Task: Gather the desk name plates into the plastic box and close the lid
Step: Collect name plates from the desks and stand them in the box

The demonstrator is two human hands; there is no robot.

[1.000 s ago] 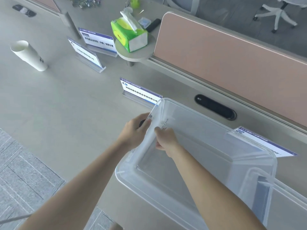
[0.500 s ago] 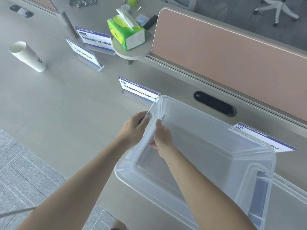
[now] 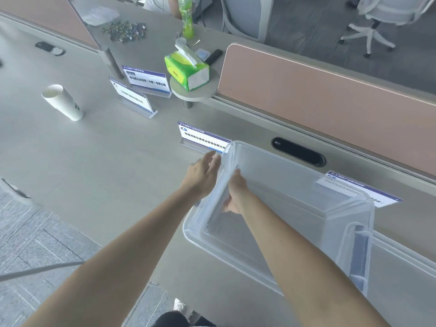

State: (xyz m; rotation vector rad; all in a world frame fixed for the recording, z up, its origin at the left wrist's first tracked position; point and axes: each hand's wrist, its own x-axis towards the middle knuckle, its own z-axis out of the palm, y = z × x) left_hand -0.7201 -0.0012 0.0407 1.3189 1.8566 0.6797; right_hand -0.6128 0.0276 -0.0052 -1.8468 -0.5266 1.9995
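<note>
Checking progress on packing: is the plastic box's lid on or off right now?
Off. The plastic box is open-topped, and the right hand reaches inside past its rim.

Plastic box (image 3: 306, 185) on desk (image 3: 94, 161); name plate (image 3: 203, 138) behind its left corner.

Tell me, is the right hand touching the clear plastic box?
Touching. The head view shows the right hand inside the clear plastic box, fingers pressed against its left wall.

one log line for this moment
stage: loading | right hand: in box, on clear plate | left hand: open, outside wall | plates on desk: four
</note>
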